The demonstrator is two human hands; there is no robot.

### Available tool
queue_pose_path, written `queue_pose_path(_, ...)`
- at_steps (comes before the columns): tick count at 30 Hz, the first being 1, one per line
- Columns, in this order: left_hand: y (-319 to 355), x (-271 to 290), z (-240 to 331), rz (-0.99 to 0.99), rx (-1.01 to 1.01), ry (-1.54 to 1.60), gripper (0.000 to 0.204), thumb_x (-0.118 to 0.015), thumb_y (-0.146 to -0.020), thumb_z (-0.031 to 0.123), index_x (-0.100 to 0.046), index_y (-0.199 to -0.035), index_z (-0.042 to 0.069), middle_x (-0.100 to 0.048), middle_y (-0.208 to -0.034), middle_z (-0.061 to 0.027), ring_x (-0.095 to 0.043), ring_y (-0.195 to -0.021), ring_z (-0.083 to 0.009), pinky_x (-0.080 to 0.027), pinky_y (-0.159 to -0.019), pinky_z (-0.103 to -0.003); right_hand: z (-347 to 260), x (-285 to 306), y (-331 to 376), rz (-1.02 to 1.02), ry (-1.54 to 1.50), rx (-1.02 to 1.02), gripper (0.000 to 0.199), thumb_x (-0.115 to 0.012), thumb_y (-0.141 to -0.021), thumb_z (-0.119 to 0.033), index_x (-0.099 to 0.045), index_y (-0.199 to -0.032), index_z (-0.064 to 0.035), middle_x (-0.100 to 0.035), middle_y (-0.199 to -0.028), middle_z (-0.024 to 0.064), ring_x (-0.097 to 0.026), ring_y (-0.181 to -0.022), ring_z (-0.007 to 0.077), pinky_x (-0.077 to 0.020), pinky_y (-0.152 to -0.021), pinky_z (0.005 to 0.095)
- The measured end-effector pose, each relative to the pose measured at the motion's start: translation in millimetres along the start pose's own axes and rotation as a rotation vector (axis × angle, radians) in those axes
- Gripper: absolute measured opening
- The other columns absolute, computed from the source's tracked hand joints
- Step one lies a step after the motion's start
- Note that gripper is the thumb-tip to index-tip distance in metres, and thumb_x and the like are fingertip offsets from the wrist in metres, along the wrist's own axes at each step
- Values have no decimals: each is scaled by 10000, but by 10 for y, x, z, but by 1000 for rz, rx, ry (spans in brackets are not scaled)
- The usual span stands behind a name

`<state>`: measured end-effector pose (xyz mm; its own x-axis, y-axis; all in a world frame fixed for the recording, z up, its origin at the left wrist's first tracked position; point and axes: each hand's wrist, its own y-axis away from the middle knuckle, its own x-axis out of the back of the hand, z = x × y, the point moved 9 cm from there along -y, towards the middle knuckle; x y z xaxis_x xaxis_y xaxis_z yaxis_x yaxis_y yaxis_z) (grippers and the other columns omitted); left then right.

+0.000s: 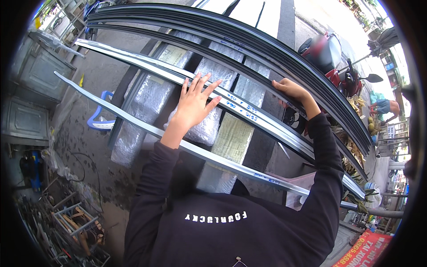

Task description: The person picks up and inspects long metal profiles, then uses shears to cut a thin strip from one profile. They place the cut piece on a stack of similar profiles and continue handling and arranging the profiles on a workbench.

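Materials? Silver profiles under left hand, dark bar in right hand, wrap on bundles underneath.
Silver profiles: likely aluminium, smooth satin finish; bright metallic sheen. Dark bar: perhaps coated aluminium, low gloss; even dark surface, though plastic remains possible. Bundle wrap: probably clear plastic film, glossy; wrinkles catch highlights.

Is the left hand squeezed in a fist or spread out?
Spread out: the left hand is over the silvery bars, its fingers fanned apart.

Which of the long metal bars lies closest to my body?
The lone silver bar, set apart; the silver bars under your left hand and the dark bars lie farther out.
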<state>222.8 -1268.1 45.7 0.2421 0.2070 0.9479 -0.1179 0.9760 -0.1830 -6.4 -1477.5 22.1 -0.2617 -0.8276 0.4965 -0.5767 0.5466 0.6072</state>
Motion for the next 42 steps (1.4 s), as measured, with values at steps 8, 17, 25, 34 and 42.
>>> queue_pose_path(8,-3,-3,0,-5,-3,-5,532,-356,-1010,529,-330,-1501,326,-298,-1551,-73,-172,-1479,-281,-79,-1205,-504,54,63,-106,20,-41,5,647,-510,-967,-545,-709,-871,62,-676,-670,112,-664,-541,186,-540,-535,285)
queue_pose_path(17,-3,-6,0,-31,6,-26,524,-350,-1011,528,-347,-1493,323,-291,-1554,-73,-182,-1476,-275,-82,-1205,-502,87,170,-130,70,-183,-4,589,-566,-953,-507,-712,-912,62,-707,-748,126,-698,-663,186,-553,-605,270)
queue_pose_path(25,-12,17,16,-31,-5,-15,529,-340,-1010,535,-350,-1490,312,-291,-1555,-71,-182,-1476,-274,-77,-1203,-506,-155,495,-6,113,179,169,723,-354,-992,-621,-678,-1159,3,-705,-974,142,-647,-882,213,-503,-804,332)
queue_pose_path(34,-13,10,12,-21,-18,-18,535,-334,-1011,540,-348,-1492,306,-297,-1551,-75,-180,-1477,-277,-75,-1203,-502,-390,989,440,575,518,375,285,-670,-884,-275,-711,-971,-6,-710,-880,164,-682,-841,280,-522,-770,364)
queue_pose_path(42,-15,1,3,-24,-18,-34,537,-330,-1011,544,-347,-1493,307,-294,-1553,-78,-173,-1478,-280,-77,-1204,-501,-338,672,443,849,1029,439,484,-802,-730,-299,-596,-1086,-46,-635,-985,99,-614,-1017,274,-483,-853,378)
